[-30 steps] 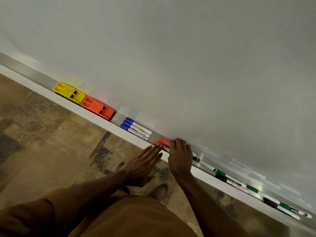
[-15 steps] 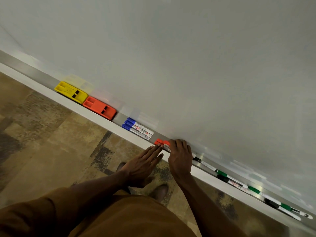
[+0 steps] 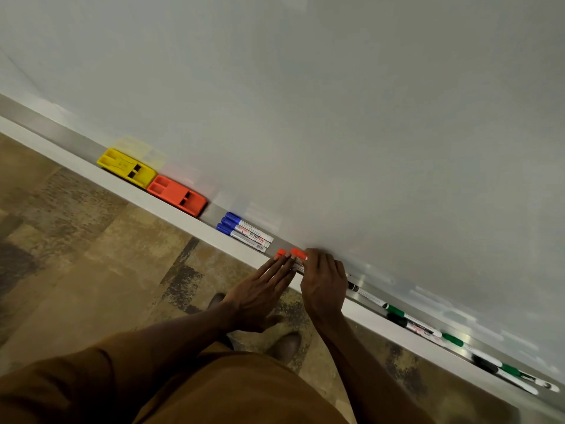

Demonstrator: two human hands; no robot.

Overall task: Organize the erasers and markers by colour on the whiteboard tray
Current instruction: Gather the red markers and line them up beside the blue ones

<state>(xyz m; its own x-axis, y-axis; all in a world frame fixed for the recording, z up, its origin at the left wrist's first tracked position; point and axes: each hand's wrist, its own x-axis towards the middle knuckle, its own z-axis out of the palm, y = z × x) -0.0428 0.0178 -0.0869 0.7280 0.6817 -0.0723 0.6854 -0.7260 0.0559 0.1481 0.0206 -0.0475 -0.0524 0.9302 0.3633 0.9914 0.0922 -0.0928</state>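
On the whiteboard tray (image 3: 171, 206) a yellow eraser (image 3: 126, 167) and an orange eraser (image 3: 177, 195) lie end to end at the left. Three blue-capped markers (image 3: 244, 235) lie side by side right of them. The red-capped markers (image 3: 292, 254) lie further right, under my hands. My right hand (image 3: 322, 283) rests over their barrels, fingers curled on them. My left hand (image 3: 263, 293) is flat with straight fingers, fingertips touching the red caps from the front. Black and green markers (image 3: 409, 322) are strung along the tray to the right.
The whiteboard (image 3: 336, 102) fills the upper view. Below the tray is a patterned brown floor (image 3: 91, 255), with my shoes (image 3: 284, 345) close to the tray's front edge.
Both hands stay on the red markers; the left fingertips have slid up onto the red caps. The view has shifted slightly.
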